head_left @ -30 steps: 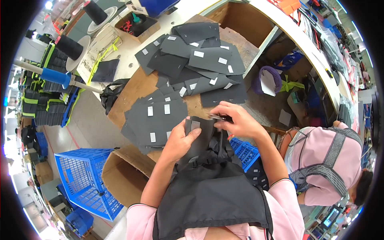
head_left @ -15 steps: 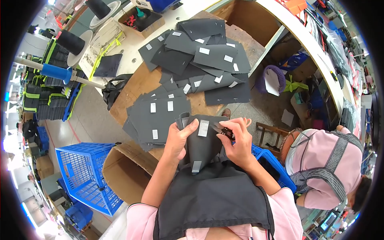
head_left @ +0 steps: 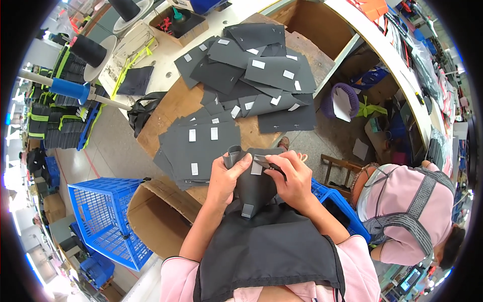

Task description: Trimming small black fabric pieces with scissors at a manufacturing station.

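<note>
My left hand (head_left: pixel 225 176) grips a dark grey fabric piece (head_left: pixel 255 189) in front of my apron, thumb on top, its upper left edge curled over. Pale patches sit on this piece: one near its top (head_left: pixel 257 165) and another at its lower tip (head_left: pixel 247 210). In my right hand (head_left: pixel 293 179) are small dark thread snips (head_left: pixel 266 162), their pointed blades lying against the upper patch. Fingers hide most of the snips. Beyond my hands lies a stack of similar grey pieces (head_left: pixel 221 146), and behind it a looser heap (head_left: pixel 236 73), many bearing pale patches.
A brown wooden board (head_left: pixel 176 105) carries the pieces. On the left stand a blue plastic crate (head_left: pixel 108 216) and an open cardboard box (head_left: pixel 156 216). A blue bin (head_left: pixel 342 206) is at my right, near another person in pink (head_left: pixel 407 211). Black thread cones (head_left: pixel 88 50) stand far left.
My right hand has moved left, bringing the snips from beside the upper patch onto it. The fabric piece has tilted slightly, and my left hand keeps its grip.
</note>
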A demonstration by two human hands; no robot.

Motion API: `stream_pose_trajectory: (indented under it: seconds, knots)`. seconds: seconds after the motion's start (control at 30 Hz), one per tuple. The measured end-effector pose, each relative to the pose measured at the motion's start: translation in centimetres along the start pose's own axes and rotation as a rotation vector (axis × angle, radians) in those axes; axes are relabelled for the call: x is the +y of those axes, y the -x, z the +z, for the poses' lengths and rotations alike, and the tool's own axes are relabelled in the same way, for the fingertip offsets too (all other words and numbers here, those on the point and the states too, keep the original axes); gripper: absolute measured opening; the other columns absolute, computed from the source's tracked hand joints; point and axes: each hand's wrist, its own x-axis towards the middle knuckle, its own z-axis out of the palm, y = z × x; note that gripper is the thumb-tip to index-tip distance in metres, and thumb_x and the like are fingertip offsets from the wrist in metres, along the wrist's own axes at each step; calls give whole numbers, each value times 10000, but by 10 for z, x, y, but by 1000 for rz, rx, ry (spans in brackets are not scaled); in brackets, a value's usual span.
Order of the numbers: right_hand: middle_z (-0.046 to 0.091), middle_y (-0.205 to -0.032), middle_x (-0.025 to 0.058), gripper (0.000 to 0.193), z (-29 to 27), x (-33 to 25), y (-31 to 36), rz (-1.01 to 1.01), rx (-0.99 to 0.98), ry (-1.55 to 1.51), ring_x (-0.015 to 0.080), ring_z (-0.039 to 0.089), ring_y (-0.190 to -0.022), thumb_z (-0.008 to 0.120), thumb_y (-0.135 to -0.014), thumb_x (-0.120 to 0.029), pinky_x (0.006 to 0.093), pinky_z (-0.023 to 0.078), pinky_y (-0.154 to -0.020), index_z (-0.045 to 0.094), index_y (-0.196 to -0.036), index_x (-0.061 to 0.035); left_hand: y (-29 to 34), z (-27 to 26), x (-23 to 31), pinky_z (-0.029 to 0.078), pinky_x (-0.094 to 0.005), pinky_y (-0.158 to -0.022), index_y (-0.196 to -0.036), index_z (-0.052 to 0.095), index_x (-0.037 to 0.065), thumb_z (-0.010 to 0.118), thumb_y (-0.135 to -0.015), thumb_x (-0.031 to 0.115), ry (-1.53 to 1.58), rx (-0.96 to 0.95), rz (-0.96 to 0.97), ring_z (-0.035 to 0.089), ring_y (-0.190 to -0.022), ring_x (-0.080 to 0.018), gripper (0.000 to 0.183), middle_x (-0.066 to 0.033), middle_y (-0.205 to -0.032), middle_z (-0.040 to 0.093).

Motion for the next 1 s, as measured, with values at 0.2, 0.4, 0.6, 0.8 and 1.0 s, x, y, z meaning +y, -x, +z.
stream_pose_trajectory:
  seconds: [0.2, 0.4, 0.6, 0.8, 1.0]
  knots:
    - [538, -784, 75, 293, 15, 14, 0, 14, -20, -65, 252, 548, -610, 707, -691, -55, 323, 447, -558, 608, -965, -73, -11, -27, -10, 454, -275, -685, -885, 607, 11, 712, -788, 172, -8, 66, -7, 555, -744, -123, 215, -46, -829, 611]
    - [519, -853, 68, 316, 24, 66, -4, 415, -49, -85, 207, 528, -702, 695, -710, -51, 313, 446, -627, 567, -998, -70, -53, -146, -22, 395, -382, -953, -1263, 422, -16, 749, -731, 117, -204, 447, 212, 523, -1068, -253, 638, -135, -1161, 544]
    - [562, -847, 80, 229, 25, 122, -83, 241, 144, 122, 258, 593, -720, 666, -771, -100, 364, 469, -614, 565, -977, -92, -54, -122, -17, 245, -459, -1051, -1397, 261, 80, 715, -714, 79, -1234, 1054, 457, 229, -1319, -351, 820, -210, -1444, 190]
    - [499, -1043, 130, 513, 65, 127, -168, -83, -312, 517, 326, 626, -773, 593, -727, -45, 448, 518, -606, 505, -1205, -209, -55, -77, -14, 188, -488, -1073, -1389, 270, 42, 714, -676, 62, -1152, 714, 761, 202, -1322, -392, 840, -227, -1432, 197]
    - [488, -1011, 151, 163, 77, 140, -232, -302, -630, 751, 358, 635, -763, 557, -759, -73, 461, 523, -651, 597, -917, -74, -48, -61, -24, 236, -451, -1063, -1364, 305, 34, 684, -697, 28, -1026, 577, 764, 247, -1304, -378, 767, -224, -1403, 239]
